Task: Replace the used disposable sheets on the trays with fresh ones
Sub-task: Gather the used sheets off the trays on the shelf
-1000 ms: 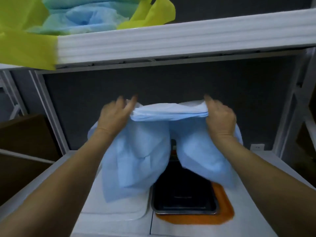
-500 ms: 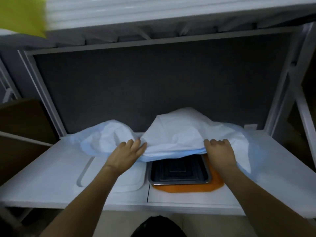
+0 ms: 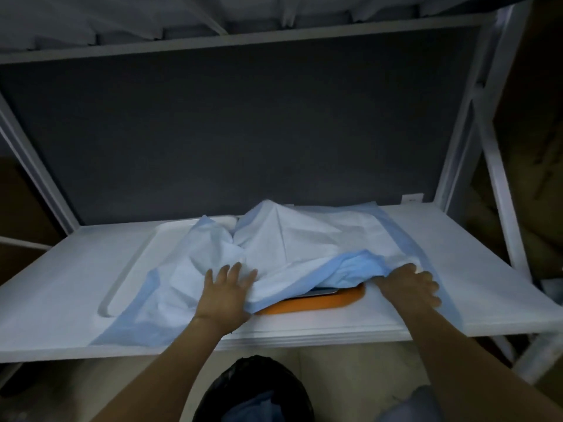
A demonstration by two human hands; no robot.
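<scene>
Since a moment ago the sheet point(image 3: 304, 239) has been coming down from mid-air and is now lying rumpled across the white tray point(image 3: 131, 266) and the orange tray point(image 3: 335, 301) on the worktop point(image 3: 61, 300). The left hand point(image 3: 225, 296) is pressing it flat, fingers straight and spread; the right hand point(image 3: 408, 284) is sitting at its bunched right edge, and I cannot tell whether its grip is pinching or only pressing. Smoothing is seemingly remaining — no writing is showing.

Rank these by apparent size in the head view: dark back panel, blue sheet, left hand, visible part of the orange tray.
1. dark back panel
2. blue sheet
3. left hand
4. orange tray, only a thin strip showing beneath the sheet
</scene>
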